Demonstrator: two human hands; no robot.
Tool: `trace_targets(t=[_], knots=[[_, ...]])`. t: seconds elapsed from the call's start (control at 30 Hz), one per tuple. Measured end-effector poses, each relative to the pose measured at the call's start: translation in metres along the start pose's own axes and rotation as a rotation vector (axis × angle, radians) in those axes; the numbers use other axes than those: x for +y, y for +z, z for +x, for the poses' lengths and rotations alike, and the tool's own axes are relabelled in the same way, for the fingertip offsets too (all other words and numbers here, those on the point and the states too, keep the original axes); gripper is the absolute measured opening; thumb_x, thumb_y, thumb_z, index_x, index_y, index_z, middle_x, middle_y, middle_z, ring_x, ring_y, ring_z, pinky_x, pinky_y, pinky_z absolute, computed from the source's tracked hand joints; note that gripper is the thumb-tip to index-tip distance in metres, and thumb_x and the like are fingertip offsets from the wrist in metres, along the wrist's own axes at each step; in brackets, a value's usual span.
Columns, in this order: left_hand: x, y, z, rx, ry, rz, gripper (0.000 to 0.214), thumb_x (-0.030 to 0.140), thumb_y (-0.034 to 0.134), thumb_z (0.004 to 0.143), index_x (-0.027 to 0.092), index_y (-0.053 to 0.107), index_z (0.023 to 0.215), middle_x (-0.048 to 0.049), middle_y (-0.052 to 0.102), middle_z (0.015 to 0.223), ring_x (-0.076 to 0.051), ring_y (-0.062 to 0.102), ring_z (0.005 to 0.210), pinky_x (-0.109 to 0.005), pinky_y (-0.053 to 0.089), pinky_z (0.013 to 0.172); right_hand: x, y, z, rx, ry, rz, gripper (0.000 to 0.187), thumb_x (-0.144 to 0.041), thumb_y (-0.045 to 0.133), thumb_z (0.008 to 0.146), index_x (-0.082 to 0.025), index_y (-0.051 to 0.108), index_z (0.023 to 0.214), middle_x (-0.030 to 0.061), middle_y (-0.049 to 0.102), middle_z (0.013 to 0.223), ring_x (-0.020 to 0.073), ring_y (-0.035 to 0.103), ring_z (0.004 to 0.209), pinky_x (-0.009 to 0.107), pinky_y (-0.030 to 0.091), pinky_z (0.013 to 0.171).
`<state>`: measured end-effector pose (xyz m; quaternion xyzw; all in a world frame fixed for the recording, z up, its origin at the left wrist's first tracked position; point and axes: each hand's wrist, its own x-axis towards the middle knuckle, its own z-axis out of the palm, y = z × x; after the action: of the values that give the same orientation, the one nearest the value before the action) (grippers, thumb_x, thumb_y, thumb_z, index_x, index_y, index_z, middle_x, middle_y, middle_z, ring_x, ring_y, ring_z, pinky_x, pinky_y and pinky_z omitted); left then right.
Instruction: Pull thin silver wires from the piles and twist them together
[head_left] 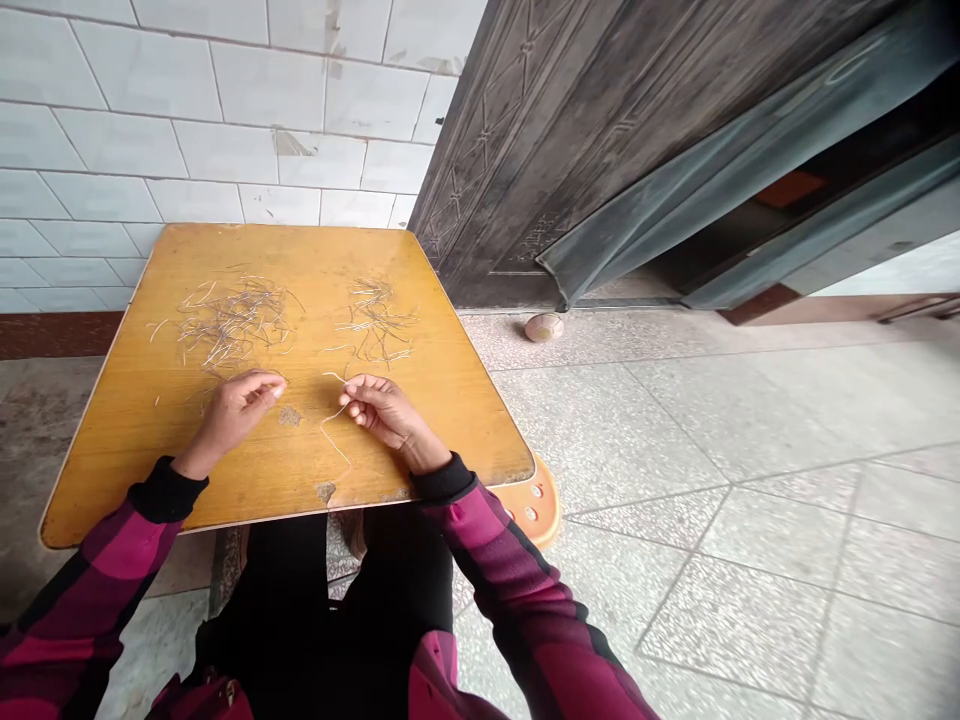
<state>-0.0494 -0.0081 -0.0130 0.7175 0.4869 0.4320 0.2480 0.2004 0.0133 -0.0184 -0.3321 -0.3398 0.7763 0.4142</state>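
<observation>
Magenta plaid sleeves (480, 535) reach over a yellow wood-veneer table (450, 420). Right hand (382, 410) seems to pinch one thin bent wire (328, 430); left hand (234, 412) closes its fingertips, holding what, I cannot tell. Two loose wire heaps (232, 322) lie beyond.

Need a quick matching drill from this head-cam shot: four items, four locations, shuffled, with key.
Items:
1. Larger pile of wire strands
2. Smaller pile of wire strands
3. Round orange stool
4. Pale round object

Locations:
A. On the floor near the foot of the dark embossed door
B. Left part of the wooden table, ahead of the left hand
C. Partly under the table's near right corner
D. Right part of the table, ahead of the right hand

Pairs: 1-B, 2-D, 3-C, 4-A
</observation>
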Motion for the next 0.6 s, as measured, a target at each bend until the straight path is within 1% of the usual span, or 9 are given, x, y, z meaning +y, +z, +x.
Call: trace_targets(t=[0.07,0.13,0.27,0.33,0.4,0.47,0.6], knots=[[0.005,0.008,0.000,-0.073,-0.021,-0.068,0.026,0.039,0.061,0.087,0.015,0.070,0.094,-0.0078,0.074,0.090,-0.016,0.067,0.074,-0.027,0.053,0.064,0.005,0.005,0.001,-0.016,0.041,-0.057,0.027,-0.030,0.085,0.063,-0.014,0.067,0.075,-0.0015,0.071,0.063,0.0032,0.057,0.044,0.010,0.046,0.041],[0.008,0.013,0.000,-0.116,-0.013,-0.088,0.025,0.037,0.062,0.086,0.015,0.069,0.096,-0.0072,0.074,0.088,-0.015,0.066,0.070,-0.025,0.052,0.061,0.009,0.009,0.002,-0.018,0.052,-0.101,0.027,-0.031,0.084,0.064,-0.015,0.066,0.073,-0.0027,0.068,0.059,0.0024,0.054,0.041,0.010,0.042,0.038],[0.012,0.019,-0.004,-0.151,-0.001,-0.059,0.025,0.035,0.060,0.086,0.015,0.069,0.098,-0.0074,0.073,0.088,-0.014,0.065,0.068,-0.025,0.051,0.059,0.017,0.014,0.007,0.018,-0.014,-0.211,0.029,-0.036,0.082,0.064,-0.015,0.063,0.070,-0.0035,0.066,0.056,0.0029,0.051,0.039,0.011,0.037,0.035],[0.012,0.021,-0.005,-0.168,-0.038,-0.080,0.028,0.037,0.061,0.086,0.015,0.068,0.102,-0.0081,0.073,0.089,-0.015,0.065,0.071,-0.026,0.051,0.061,0.018,0.015,0.011,0.070,-0.092,-0.248,0.030,-0.038,0.082,0.065,-0.016,0.062,0.072,-0.0032,0.066,0.057,0.0041,0.052,0.041,0.013,0.040,0.037],[0.011,0.022,-0.006,-0.213,-0.108,-0.141,0.033,0.040,0.061,0.086,0.014,0.067,0.106,-0.0089,0.074,0.090,-0.016,0.066,0.072,-0.027,0.052,0.062,0.017,0.015,0.013,0.136,-0.175,-0.245,0.033,-0.041,0.081,0.066,-0.017,0.060,0.074,-0.0027,0.067,0.060,0.0061,0.056,0.045,0.016,0.046,0.042],[0.011,0.023,-0.005,-0.288,-0.191,-0.235,0.037,0.043,0.057,0.088,0.014,0.065,0.109,-0.0103,0.075,0.093,-0.015,0.064,0.068,-0.027,0.051,0.059,0.014,0.014,0.014,0.193,-0.237,-0.222,0.034,-0.044,0.080,0.067,-0.018,0.059,0.075,-0.0021,0.068,0.064,0.0078,0.061,0.051,0.019,0.052,0.049],[0.015,0.022,-0.004,-0.453,-0.291,-0.425,0.042,0.049,0.050,0.091,0.012,0.063,0.106,-0.0144,0.074,0.100,-0.013,0.059,0.062,-0.024,0.045,0.050,0.009,0.014,0.012,0.251,-0.327,-0.179,0.033,-0.045,0.079,0.071,-0.020,0.059,0.078,-0.0030,0.068,0.068,0.0088,0.065,0.057,0.020,0.055,0.056]])
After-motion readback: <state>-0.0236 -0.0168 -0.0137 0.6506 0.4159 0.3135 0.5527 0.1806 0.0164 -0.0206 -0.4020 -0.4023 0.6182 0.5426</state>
